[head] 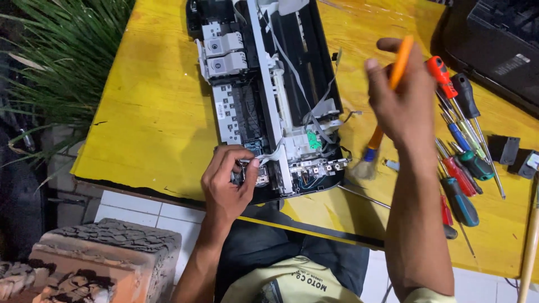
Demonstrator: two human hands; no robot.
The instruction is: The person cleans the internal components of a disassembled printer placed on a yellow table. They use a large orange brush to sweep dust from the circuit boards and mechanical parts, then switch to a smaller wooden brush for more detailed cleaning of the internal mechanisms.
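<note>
An opened printer chassis with white and black plastic parts, flat ribbon cables and a small green board lies on a yellow table. My left hand pinches a small part at the chassis's near left corner, at the table's front edge. My right hand is raised to the right of the chassis, fingers closed around the orange handle of a paintbrush. The brush's pale bristles point down near the chassis's near right corner.
Several screwdrivers with red, green, blue and black handles lie in a row at the right. A black device sits at the far right corner, small black parts beside it. A plant stands left; a worn block sits on the tiled floor.
</note>
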